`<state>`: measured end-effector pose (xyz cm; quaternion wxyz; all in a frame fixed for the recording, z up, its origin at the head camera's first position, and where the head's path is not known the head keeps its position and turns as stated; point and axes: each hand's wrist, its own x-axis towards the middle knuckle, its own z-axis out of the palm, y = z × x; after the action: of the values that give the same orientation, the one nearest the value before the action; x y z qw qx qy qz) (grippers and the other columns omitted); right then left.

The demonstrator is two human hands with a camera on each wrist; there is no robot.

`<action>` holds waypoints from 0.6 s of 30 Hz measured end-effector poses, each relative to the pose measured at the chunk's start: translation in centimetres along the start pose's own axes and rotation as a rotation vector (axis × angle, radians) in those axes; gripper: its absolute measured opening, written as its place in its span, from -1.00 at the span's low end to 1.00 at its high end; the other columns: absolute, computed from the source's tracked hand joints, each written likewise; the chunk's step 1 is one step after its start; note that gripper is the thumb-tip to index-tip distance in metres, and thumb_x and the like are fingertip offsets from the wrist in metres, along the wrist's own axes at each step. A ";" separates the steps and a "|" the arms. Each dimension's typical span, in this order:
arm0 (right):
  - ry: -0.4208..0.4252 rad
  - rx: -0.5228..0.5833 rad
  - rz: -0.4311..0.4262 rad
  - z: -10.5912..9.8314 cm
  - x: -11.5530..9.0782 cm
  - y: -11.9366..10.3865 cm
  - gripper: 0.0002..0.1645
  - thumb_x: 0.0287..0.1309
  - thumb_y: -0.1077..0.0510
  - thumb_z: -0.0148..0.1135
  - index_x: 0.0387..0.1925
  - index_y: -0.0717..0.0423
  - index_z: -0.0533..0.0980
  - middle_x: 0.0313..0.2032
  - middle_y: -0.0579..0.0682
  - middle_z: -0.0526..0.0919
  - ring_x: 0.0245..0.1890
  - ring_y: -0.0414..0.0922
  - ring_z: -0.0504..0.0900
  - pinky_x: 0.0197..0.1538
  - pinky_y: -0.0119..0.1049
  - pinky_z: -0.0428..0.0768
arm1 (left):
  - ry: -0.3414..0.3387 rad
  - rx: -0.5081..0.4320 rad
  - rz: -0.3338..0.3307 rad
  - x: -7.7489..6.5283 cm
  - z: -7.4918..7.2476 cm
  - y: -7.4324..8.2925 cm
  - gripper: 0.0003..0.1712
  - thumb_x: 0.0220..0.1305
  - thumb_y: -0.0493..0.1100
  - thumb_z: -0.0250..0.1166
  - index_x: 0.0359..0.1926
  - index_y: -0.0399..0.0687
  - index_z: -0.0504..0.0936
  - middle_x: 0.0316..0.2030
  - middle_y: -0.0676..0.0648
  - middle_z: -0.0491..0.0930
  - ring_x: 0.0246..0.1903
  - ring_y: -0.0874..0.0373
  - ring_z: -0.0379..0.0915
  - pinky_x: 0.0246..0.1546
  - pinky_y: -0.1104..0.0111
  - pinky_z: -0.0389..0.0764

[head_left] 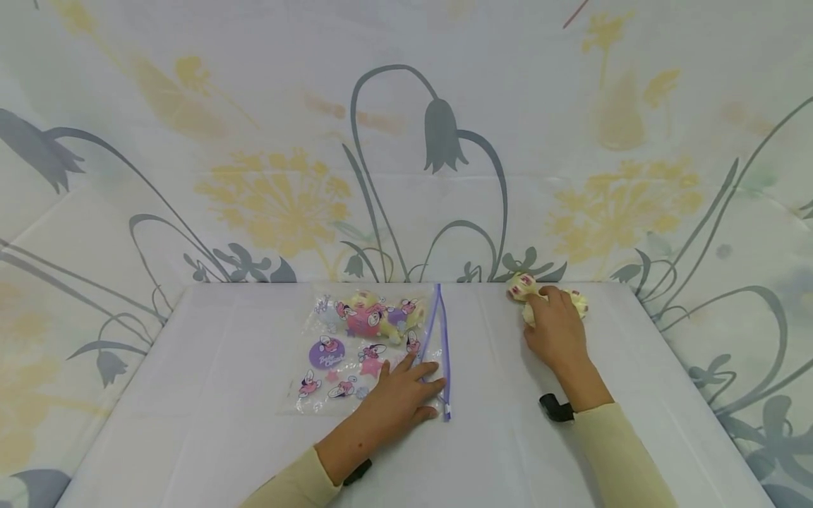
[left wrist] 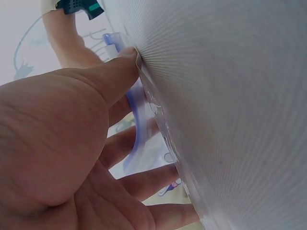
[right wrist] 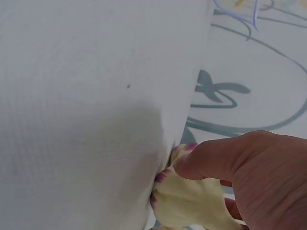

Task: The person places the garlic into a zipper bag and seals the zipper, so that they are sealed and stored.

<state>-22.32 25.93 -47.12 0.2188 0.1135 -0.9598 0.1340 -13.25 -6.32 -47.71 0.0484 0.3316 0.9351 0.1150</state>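
Observation:
A clear plastic zip bag [head_left: 330, 384] printed with pink and purple figures lies flat on the table, its purple zip edge [head_left: 445, 353] facing right. Through its upper part show pale yellow items [head_left: 363, 299]. My left hand [head_left: 403, 388] rests with spread fingers on the bag near that edge; in the left wrist view its thumb [left wrist: 117, 72] touches the bag's rim. Farther right, my right hand [head_left: 559, 331] grips a soft, pale yellow cloth piece [right wrist: 192, 201] with purple-pink marks. Part of the cloth bundle [head_left: 523, 286] sticks out left of the fingers; the hand hides the rest.
The table under a white cloth [head_left: 229, 353] meets a patterned fabric backdrop [head_left: 394, 212] just behind the bag and the yellow cloth. Fabric also rises along the left and right sides. Black wrist camera mounts [head_left: 556, 408] sit by both wrists.

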 end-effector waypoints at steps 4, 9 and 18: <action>-0.026 0.020 0.035 0.0 -0.2 0.4 -0.37 -0.10 0.50 0.34 0.14 0.37 0.61 0.10 0.41 0.54 0.09 0.41 0.52 0.01 0.32 0.57 | -0.001 0.000 0.001 0.0 0.0 0.0 -0.41 0.43 0.12 0.38 0.43 0.22 0.61 0.48 0.01 0.45 0.56 -0.27 0.18 0.31 -0.38 0.41; -0.057 0.037 0.064 0.0 -0.3 0.6 -0.36 -0.03 0.51 0.31 0.19 0.37 0.57 0.11 0.38 0.53 0.08 0.37 0.55 -0.10 0.31 0.61 | 0.004 -0.003 0.002 0.0 0.0 0.0 -0.42 0.43 0.12 0.38 0.42 0.21 0.62 0.48 0.00 0.46 0.56 -0.28 0.18 0.31 -0.39 0.41; -0.066 0.022 0.055 -0.1 -0.3 1.1 -0.39 -0.05 0.49 0.30 0.15 0.45 0.50 0.13 0.42 0.53 0.14 0.41 0.53 0.02 0.33 0.59 | 0.010 -0.008 0.007 0.0 -0.2 0.0 -0.42 0.43 0.11 0.38 0.42 0.19 0.62 0.48 -0.01 0.46 0.56 -0.29 0.18 0.30 -0.40 0.41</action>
<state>-22.32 27.03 -47.43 0.1820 0.0937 -0.9678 0.1465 -13.23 -6.36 -47.55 0.0443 0.3342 0.9337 0.1205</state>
